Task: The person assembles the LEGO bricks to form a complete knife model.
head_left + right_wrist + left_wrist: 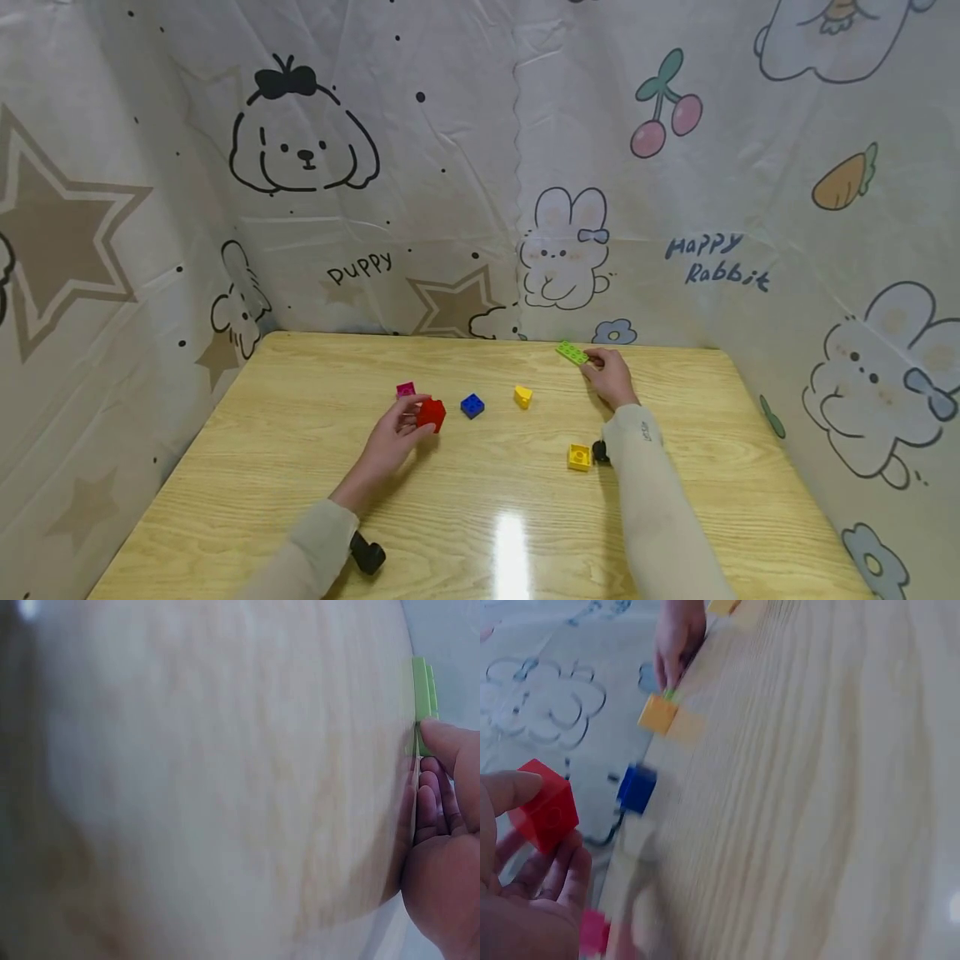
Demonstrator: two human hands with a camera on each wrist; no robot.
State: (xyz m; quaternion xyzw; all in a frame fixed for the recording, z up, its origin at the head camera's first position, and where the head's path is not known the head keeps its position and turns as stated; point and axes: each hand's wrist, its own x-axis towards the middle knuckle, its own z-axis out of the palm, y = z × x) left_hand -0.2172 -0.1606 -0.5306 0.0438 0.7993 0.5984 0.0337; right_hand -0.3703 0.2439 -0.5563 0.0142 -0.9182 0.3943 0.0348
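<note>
Between thumb and fingers, my left hand pinches a red toy brick; the left wrist view shows the same red brick raised off the table. My right hand is at the table's far edge, its thumb and fingers on the near end of a flat lime-green studded plate. In the right wrist view the thumb meets the end of the green plate. A magenta brick lies just behind the left hand. To its right are a blue brick and a small yellow curved brick.
A square yellow brick lies beside the right forearm, close to the black wrist camera. Another black camera hangs under the left sleeve. A printed cloth walls off the wooden table at the back and sides.
</note>
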